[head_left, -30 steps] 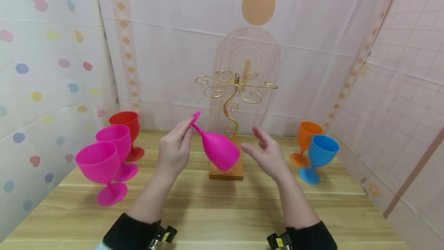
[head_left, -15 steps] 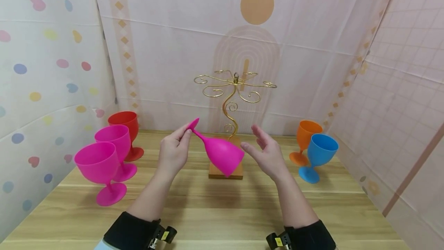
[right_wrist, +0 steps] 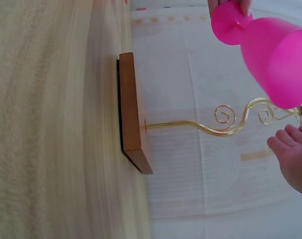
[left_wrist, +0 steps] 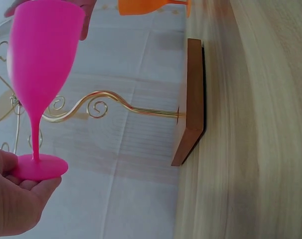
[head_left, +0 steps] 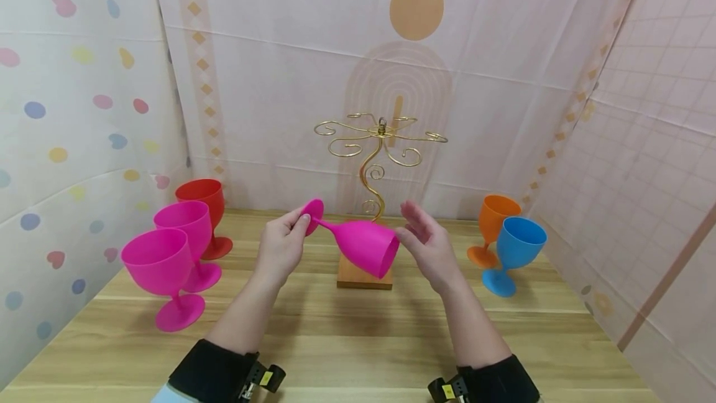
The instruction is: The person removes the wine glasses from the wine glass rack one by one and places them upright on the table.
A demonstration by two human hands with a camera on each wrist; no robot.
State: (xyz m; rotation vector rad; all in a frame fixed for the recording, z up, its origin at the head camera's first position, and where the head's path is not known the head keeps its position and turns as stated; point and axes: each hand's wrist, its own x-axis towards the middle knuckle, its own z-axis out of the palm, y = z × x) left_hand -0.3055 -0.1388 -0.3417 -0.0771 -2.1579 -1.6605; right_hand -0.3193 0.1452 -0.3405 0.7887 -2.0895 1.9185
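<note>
A bright pink goblet (head_left: 363, 246) is held in the air, tilted nearly on its side with its mouth toward the right. My left hand (head_left: 281, 246) pinches the edge of its round foot (left_wrist: 39, 168) between thumb and fingers. Beside the rim, my right hand (head_left: 429, 252) has its fingers extended and grips nothing; whether a fingertip touches the rim cannot be told. Behind the goblet stands a gold wire rack (head_left: 365, 174) with curled arms, on a wooden base (left_wrist: 193, 89) that the goblet partly covers in the head view.
On the left of the wooden table (head_left: 347, 353) stand two more pink goblets (head_left: 156, 263) (head_left: 187, 222) and a red goblet (head_left: 215, 210). An orange goblet (head_left: 500, 215) and a blue goblet (head_left: 520, 244) stand upright on the right. Patterned cloth (head_left: 268, 111) hangs behind.
The goblet has turned from slanting downward to lying nearly level, its mouth now showing and nearer my right hand. My left fingers have shifted on the foot; the right hand stays almost in place.
</note>
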